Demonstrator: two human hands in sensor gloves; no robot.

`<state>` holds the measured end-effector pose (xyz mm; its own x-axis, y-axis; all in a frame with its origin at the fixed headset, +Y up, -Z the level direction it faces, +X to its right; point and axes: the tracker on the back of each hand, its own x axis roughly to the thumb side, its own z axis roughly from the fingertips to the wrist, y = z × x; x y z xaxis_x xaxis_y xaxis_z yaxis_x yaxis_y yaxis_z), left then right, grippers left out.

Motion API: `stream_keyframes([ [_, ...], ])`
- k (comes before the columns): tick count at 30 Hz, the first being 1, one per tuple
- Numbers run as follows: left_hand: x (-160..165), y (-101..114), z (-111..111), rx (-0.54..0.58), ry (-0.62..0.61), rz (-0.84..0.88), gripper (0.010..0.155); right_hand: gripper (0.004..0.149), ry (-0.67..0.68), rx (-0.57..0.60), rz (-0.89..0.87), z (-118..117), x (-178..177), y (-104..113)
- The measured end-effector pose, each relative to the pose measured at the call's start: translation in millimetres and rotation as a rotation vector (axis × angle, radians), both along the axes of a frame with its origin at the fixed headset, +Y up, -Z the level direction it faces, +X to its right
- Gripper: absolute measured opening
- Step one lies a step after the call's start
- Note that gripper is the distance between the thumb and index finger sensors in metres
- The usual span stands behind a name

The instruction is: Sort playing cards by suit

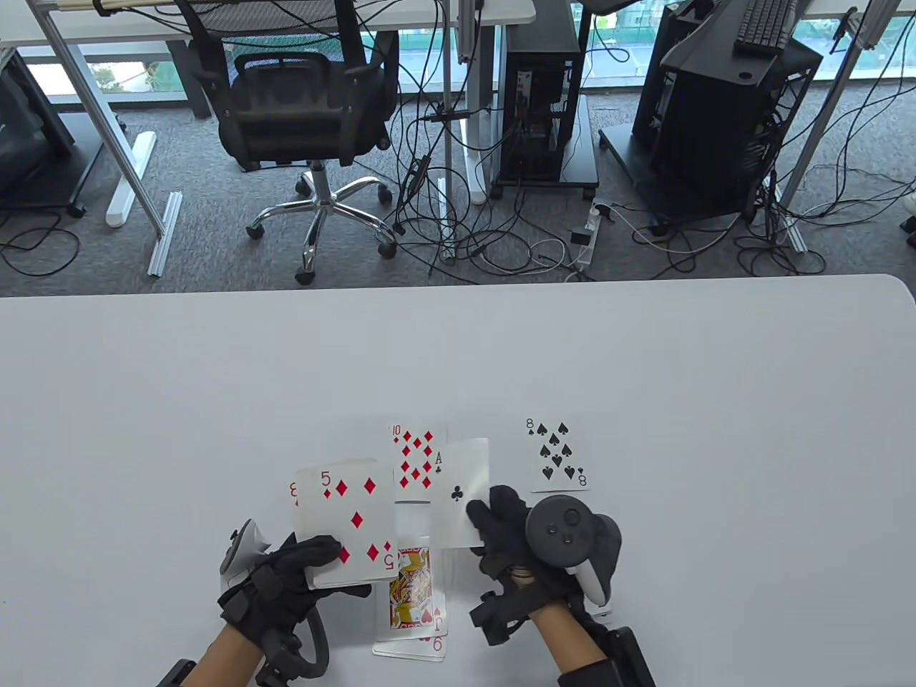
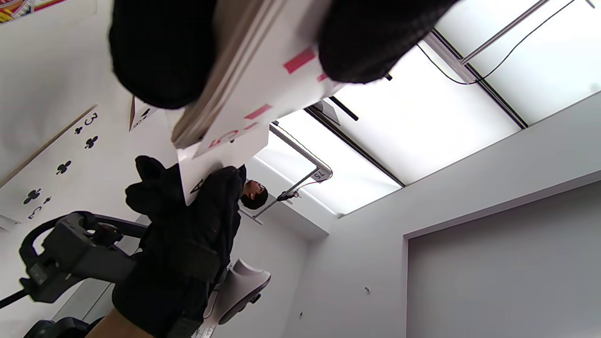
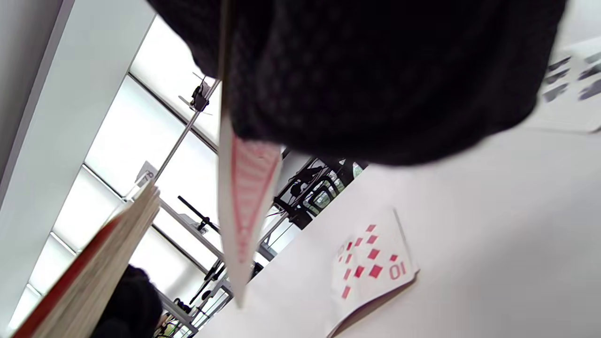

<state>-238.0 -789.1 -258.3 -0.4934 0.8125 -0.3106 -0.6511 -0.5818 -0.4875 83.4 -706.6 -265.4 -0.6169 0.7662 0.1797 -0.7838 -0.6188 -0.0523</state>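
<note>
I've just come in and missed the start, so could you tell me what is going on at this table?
A person in sensor gloves is sorting playing cards by suit. The left hand holds the deck face up, the five of diamonds on top. The right hand pinches the ace of clubs, lifted off the table. Already laid out are a ten of diamonds, an eight of spades and a jack of hearts pile; a three of clubs shows in the left wrist view.

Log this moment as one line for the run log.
left hand: holds deck, five of diamonds on top | right hand: pinches ace of clubs | table: ten of diamonds, eight of spades
</note>
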Motion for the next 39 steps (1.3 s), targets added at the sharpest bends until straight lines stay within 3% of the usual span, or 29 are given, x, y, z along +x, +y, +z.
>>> stream_keyframes([
  [4, -1, 0, 1, -0.003, 0.009, -0.002, 0.064, 0.042, -0.025, -0.079, 0.157, 3, 37, -1],
  [11, -2, 0, 1, -0.011, 0.02, -0.005, 0.064, 0.042, 0.001, -0.291, 0.4, 18, 71, -28],
  [21, -5, 0, 2, -0.016, 0.034, -0.012, 0.064, 0.051, -0.014, -0.424, 0.834, 22, 65, -62],
  [27, -5, 0, 3, -0.023, 0.028, -0.017, 0.064, 0.054, -0.011, -0.421, 1.005, 23, 55, -63],
  [34, -6, 0, 3, -0.014, 0.027, -0.015, 0.064, 0.056, 0.023, -0.419, 1.033, 16, 41, -51],
  [39, -6, 0, 2, -0.014, 0.03, -0.016, 0.064, 0.058, 0.168, -0.285, 0.611, 12, 12, -29],
])
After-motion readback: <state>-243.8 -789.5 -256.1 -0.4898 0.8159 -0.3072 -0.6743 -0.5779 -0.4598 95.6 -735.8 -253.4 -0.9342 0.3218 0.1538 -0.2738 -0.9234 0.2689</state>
